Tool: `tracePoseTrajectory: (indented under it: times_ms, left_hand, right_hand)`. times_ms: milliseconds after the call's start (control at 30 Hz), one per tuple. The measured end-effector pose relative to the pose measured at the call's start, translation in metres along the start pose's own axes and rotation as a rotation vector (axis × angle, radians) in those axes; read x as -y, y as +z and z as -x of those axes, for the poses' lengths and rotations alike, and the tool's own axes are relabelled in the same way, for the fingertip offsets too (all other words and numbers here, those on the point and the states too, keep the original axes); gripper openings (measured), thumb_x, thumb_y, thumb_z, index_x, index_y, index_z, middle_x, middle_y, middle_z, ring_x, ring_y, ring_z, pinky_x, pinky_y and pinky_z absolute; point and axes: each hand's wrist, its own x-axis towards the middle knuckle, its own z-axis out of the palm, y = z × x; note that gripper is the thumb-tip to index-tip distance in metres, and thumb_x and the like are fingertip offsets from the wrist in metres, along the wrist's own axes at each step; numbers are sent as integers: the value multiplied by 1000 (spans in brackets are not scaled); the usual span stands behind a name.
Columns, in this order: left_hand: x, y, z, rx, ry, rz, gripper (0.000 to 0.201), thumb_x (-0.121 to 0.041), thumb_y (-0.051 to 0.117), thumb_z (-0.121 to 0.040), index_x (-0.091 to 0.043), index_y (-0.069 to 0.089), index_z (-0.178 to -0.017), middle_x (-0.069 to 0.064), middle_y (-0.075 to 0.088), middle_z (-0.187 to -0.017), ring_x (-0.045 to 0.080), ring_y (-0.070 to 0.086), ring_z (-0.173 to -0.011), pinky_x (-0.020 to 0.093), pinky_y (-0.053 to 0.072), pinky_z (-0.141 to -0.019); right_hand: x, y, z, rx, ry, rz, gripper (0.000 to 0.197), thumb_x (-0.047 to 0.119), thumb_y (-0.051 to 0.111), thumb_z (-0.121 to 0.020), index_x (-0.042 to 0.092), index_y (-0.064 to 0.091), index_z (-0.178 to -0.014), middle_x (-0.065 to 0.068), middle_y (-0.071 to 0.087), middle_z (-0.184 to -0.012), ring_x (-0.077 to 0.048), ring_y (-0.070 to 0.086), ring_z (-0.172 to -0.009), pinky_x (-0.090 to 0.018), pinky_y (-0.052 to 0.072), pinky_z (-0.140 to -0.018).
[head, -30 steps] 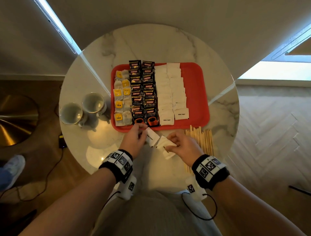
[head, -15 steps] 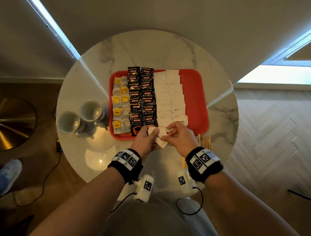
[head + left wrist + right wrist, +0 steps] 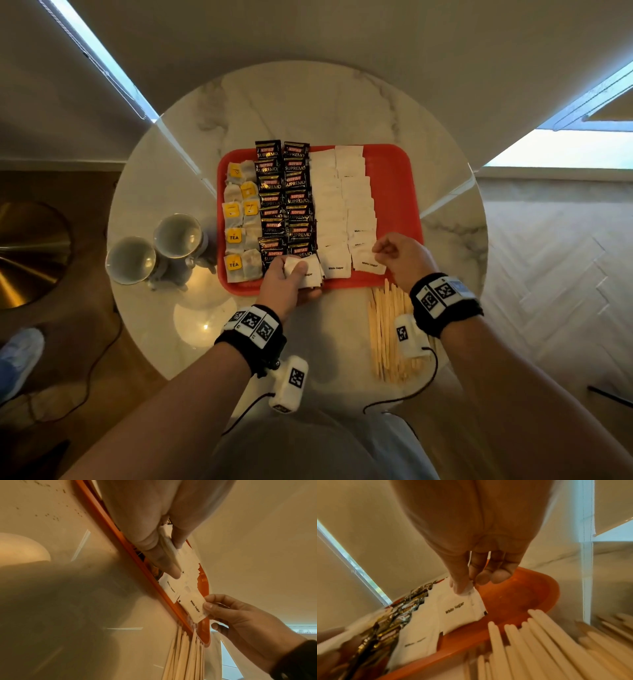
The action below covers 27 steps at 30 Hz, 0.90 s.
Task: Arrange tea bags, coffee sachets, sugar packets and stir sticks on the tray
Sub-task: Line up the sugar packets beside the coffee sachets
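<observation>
Placing sugar: right hand (image 3: 399,255) pinches the near-right corner of a white sugar packet (image 3: 369,264) between thumb and fingertip, the packet lying at the near end of the right-hand sugar column on the red tray (image 3: 394,192). Left hand (image 3: 286,282) grips a small stack of spare sugar packets (image 3: 306,272), thumb on top, over the tray's near rim.

Key relation: the pinched packet lies just to the left of the right hand, with its long axis across the tray and its printed label facing up. It looks already down in the row, overlapping the packet behind it, so my read is release next, then feed another from the left-hand stack.

Stir sticks (image 3: 387,329) are off the tray on the marble surface (image 3: 308,102), directly under the right wrist, long axes pointing toward the tray's near edge. Right hand is much the nearer one for those. The bare strip at the tray's right side looks like their slot.

Materials:
- sugar: flat matte paper, limp, serrated ends
- coffee sachets (image 3: 284,202): glossy black foil, two overlapped columns
- tea bags (image 3: 239,219): soft paper with yellow tags, far-left column
- sticks: thin pale wood, rounded tips, loosely fanned
- tray: smooth plastic, raised rim

Two cups (image 3: 154,250) sit left of the tray.
</observation>
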Motion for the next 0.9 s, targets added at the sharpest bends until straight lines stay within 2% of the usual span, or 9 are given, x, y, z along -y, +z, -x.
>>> tracePoseTrajectory:
  times_ms: [100, 200, 333, 400, 500, 567, 667, 767, 900]
  left_hand:
    - [1, -1, -1, -15, 10, -19, 23, -12, 59, -100, -4, 53, -120, 17, 63, -117, 30, 70, -91, 39, 64, -66]
    - [0, -2, -3, -9, 15, -29, 17, -13, 60, -99, -8, 55, -115, 17, 64, -119, 32, 71, -97, 41, 63, -72]
    - [-2, -1, -3, 7, 9, -12, 12, -15, 61, -99, -12, 56, -110, 17, 63, -123, 34, 69, -107, 36, 63, -71]
    - [-1, 1, -4, 18, 6, -2, 14, -18, 62, -99, -12, 55, -110, 19, 61, -126, 35, 68, -109, 35, 63, -72]
    - [-3, 8, -3, 58, 7, 27, 18, -19, 63, -98, -9, 54, -111, 24, 60, -126, 31, 69, -104, 34, 63, -71]
    - [-4, 14, 0, 112, 13, 30, 27, -20, 64, -98, -4, 52, -116, 25, 61, -125, 28, 71, -97, 35, 63, -74]
    - [-6, 20, 5, 166, -11, 41, 35, -21, 66, -97, -1, 50, -120, 22, 63, -117, 26, 72, -92, 37, 63, -77]
    - [-7, 19, 6, 162, -27, 52, 27, -21, 61, -100, -4, 51, -118, 17, 63, -114, 21, 72, -88, 35, 63, -75]
    - [-5, 15, 5, 135, -10, 12, 18, -14, 59, -100, -5, 53, -114, 18, 65, -117, 23, 72, -92, 37, 64, -76]
  right_hand:
    - [2, 4, -12, 53, -28, 71, 20, 12, 69, -91, 31, 67, -84, 8, 71, -85, -14, 69, -84, -34, 59, -78]
    - [3, 8, -16, 25, -47, 112, 16, 15, 69, -91, 30, 67, -86, 10, 70, -87, -12, 68, -85, -23, 52, -68]
    - [6, 6, -11, -103, -63, 248, 13, 34, 73, -89, 28, 66, -99, 10, 64, -97, -12, 63, -88, -31, 55, -79]
    - [16, 6, 0, -152, -82, 209, 20, 44, 70, -90, 27, 66, -99, 12, 64, -96, -9, 62, -86, -30, 54, -76]
    - [37, 17, 23, -31, -60, 16, 25, 54, 73, -85, 30, 66, -93, 14, 68, -91, -2, 62, -83, -23, 51, -71]
    - [45, 27, 32, 38, -19, -82, 27, 50, 79, -81, 29, 68, -93, 11, 69, -89, -3, 63, -82, -22, 52, -73]
    - [46, 39, 33, 73, -10, -160, 20, 30, 81, -83, 23, 68, -95, 6, 67, -86, -5, 63, -77, -18, 49, -69]
    - [40, 38, 29, 58, -16, -178, 12, 23, 78, -86, 23, 68, -92, 3, 69, -87, -10, 66, -79, -26, 53, -73]
    - [32, 27, 25, 83, 11, -131, 8, 28, 71, -92, 30, 64, -92, 3, 73, -90, -21, 70, -80, -38, 59, -77]
